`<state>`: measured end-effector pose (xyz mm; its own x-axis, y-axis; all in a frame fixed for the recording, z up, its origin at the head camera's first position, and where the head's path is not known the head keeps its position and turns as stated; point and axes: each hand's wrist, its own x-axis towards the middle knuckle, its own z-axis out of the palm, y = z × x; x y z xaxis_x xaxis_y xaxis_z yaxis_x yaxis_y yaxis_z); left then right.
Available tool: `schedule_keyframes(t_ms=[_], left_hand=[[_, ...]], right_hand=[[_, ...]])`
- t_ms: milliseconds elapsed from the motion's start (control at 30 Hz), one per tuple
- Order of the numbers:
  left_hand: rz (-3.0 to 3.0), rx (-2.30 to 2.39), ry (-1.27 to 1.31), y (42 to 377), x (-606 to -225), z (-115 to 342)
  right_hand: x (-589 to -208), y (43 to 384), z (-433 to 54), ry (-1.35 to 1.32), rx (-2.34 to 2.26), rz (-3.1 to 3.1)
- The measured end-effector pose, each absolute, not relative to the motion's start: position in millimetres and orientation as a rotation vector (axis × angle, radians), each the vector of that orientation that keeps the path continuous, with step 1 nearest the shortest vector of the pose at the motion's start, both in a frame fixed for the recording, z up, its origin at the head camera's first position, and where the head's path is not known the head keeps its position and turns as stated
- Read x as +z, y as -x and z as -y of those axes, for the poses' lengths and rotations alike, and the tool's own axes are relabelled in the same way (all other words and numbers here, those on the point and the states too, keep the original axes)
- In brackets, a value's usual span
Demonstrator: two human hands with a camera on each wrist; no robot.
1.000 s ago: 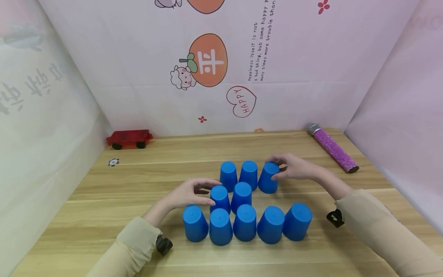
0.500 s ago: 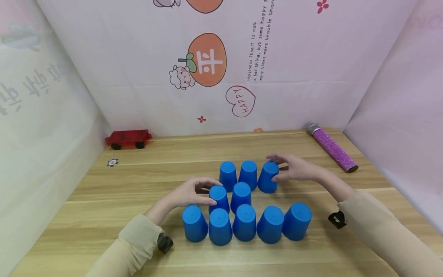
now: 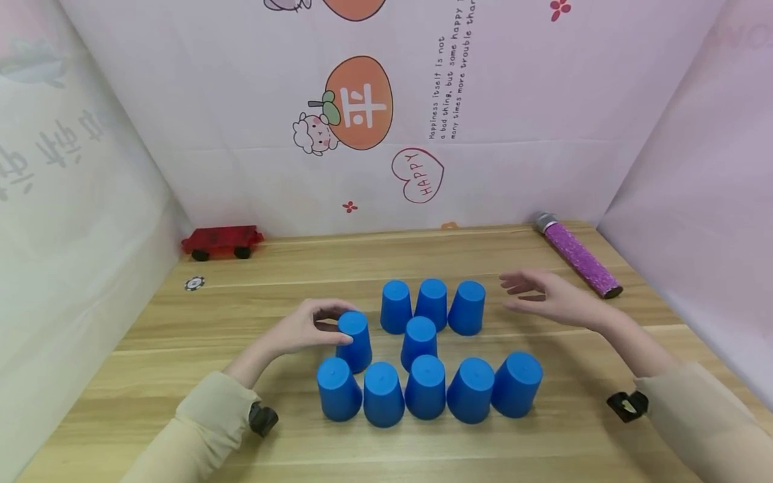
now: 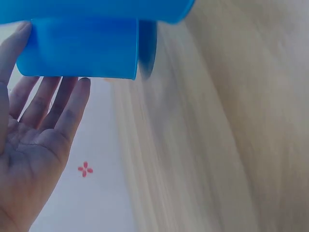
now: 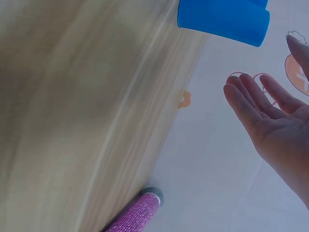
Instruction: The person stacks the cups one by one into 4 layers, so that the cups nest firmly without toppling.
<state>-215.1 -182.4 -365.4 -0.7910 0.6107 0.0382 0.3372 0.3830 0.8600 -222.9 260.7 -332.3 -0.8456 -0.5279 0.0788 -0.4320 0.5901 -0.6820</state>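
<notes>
With thumb and fingers around its upper part, my left hand (image 3: 302, 329) grips an upside-down blue cup (image 3: 355, 345) behind the left end of the front row. The left wrist view shows that cup (image 4: 79, 48) between thumb and fingers, a nearer cup (image 4: 96, 7) partly covering it. My right hand (image 3: 543, 295) hovers with loosely bent fingers, holding nothing, to the right of the back row's right cup (image 3: 467, 308). Two more cups stand beside that one. A single cup (image 3: 419, 343) stands mid-way, and several form the front row (image 3: 426, 389), all upside down.
On the wooden table (image 3: 290, 443), a purple glittery microphone (image 3: 580, 258) lies at the back right. A red toy car (image 3: 222, 241) and a small round chip (image 3: 194, 283) are at the back left. Printed white sheets (image 3: 253, 174) wall the back and sides.
My left hand has shifted left with its cup, away from the single middle cup. My right hand has let go of the back row's right cup and drawn off to the right.
</notes>
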Motion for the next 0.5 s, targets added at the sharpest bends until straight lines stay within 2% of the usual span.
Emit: schedule_keyframes(t_ms=[500], left_hand=[[-2.683, 1.468, -0.481, 227.2, -377.9, 186.3]], right_hand=[[-333.6, 153.3, -262.6, 0.722, -1.099, -2.643]])
